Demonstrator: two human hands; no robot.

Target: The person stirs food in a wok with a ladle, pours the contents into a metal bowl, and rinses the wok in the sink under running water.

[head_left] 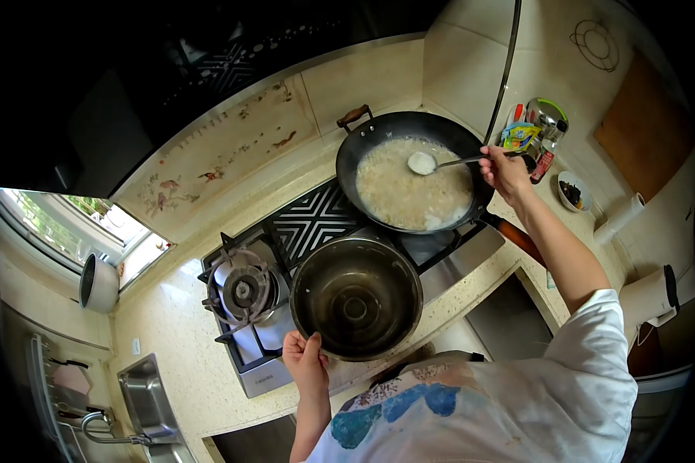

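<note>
Clutching a ladle in the right hand above a wok, 1 o'clock from a bowl pinched in the left hand; possibly risking drips by tilting the ladle.

- The right hand covers part of the ladle's handle.
- The pan's underside is out of sight; how far the left hand's fingers reach beneath it cannot be told.
- The wok hides the burner below.
- The bottle's label is too small to read.
- The bottom edge cuts off the sink and shirt.
</note>
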